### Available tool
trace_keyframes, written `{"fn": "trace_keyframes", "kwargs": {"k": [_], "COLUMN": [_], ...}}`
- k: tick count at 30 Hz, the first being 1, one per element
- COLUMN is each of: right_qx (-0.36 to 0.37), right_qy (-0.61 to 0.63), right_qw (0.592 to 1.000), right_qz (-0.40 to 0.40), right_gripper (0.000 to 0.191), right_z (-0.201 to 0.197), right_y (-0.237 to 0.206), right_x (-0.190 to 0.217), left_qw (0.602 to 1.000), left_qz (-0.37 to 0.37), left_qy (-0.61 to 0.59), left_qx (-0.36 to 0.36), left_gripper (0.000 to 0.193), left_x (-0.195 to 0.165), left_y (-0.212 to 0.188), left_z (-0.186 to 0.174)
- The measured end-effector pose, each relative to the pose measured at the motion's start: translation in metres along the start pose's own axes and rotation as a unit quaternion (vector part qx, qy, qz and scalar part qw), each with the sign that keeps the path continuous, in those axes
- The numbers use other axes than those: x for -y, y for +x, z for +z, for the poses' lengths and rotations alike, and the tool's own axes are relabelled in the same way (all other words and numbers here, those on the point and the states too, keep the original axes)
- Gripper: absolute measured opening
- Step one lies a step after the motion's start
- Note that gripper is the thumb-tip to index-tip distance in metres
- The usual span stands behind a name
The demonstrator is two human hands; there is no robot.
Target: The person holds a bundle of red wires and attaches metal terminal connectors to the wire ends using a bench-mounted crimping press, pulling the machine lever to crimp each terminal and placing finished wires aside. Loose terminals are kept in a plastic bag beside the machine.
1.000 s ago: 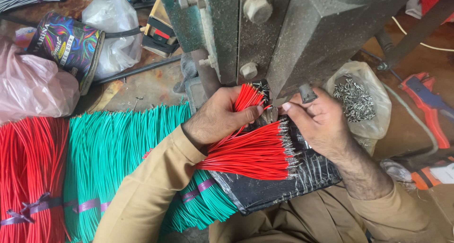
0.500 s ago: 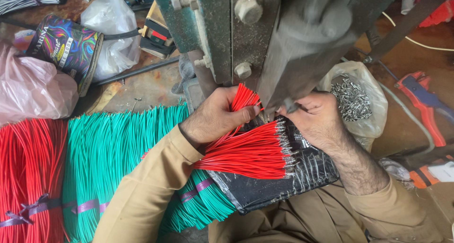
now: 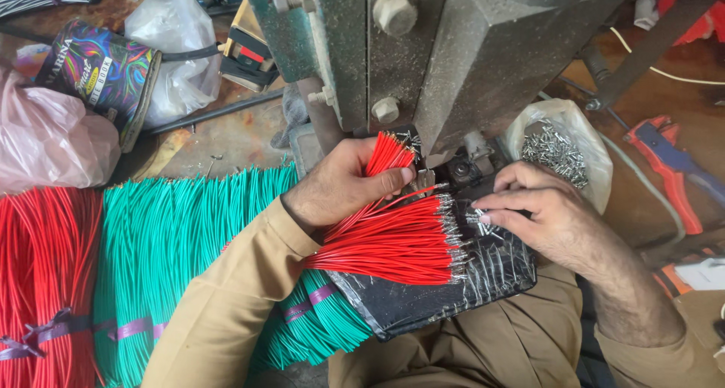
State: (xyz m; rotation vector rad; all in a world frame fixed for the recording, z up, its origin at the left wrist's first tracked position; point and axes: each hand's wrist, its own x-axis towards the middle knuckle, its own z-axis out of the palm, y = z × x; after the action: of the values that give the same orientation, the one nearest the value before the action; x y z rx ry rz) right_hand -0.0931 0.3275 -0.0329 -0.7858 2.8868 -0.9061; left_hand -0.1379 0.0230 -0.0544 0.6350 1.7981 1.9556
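Two bare hands work at the foot of a heavy grey-green metal press [image 3: 468,63], seen from above. Far left, a long bundle of red wires [image 3: 45,282] lies on the tabletop beside a bundle of teal wires [image 3: 166,244], both tied with purple bands. The left hand [image 3: 340,188] grips a smaller bunch of short red wires [image 3: 393,241], fingers curled around it and thumb pressing one wire out toward the press. The bunch fans over a black mat [image 3: 453,297] on the person's lap, its bare metal tips pointing right. These wires look light, thin and bendy, likely to slip and splay, so they seem best held by the insulated length near the tips, not by the bare ends. The right hand [image 3: 551,222] rests on the mat, its fingers pressed together, pinching what appears to be a tiny metal terminal. Behind it sits a clear bag of small metal terminals [image 3: 559,150].
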Motion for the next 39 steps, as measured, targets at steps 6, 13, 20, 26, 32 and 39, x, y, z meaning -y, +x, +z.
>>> {"fn": "trace_keyframes", "kwargs": {"k": [6, 13, 20, 26, 32, 39], "right_qx": [-0.027, -0.052, -0.127, -0.142, -0.166, -0.142], "right_qy": [0.075, 0.431, 0.409, 0.338, 0.300, 0.286], "right_qw": [0.997, 0.897, 0.902, 0.929, 0.937, 0.945], "right_qz": [-0.007, 0.080, 0.054, 0.039, 0.064, 0.067], "right_gripper": [0.012, 0.007, 0.012, 0.007, 0.009, 0.007], "right_z": [0.002, 0.026, 0.060, 0.066, 0.065, 0.062], "right_y": [-0.014, 0.004, 0.042, 0.053, 0.056, 0.055], "right_x": [-0.022, -0.038, -0.008, 0.000, -0.011, -0.020], "left_qw": [1.000, 1.000, 1.000, 0.999, 0.999, 0.998], "left_qz": [0.014, 0.005, 0.020, 0.012, 0.022, -0.012], "left_qy": [0.000, -0.019, 0.016, 0.044, 0.035, 0.056], "left_qx": [0.009, 0.013, -0.003, -0.007, 0.000, -0.004], "left_gripper": [0.017, 0.017, 0.013, 0.014, 0.015, 0.015], "left_x": [0.001, 0.000, 0.005, 0.004, 0.005, 0.008], "left_y": [0.007, 0.008, 0.003, 0.003, 0.011, 0.023], "left_z": [0.011, 0.001, -0.013, -0.019, -0.012, -0.007]}}
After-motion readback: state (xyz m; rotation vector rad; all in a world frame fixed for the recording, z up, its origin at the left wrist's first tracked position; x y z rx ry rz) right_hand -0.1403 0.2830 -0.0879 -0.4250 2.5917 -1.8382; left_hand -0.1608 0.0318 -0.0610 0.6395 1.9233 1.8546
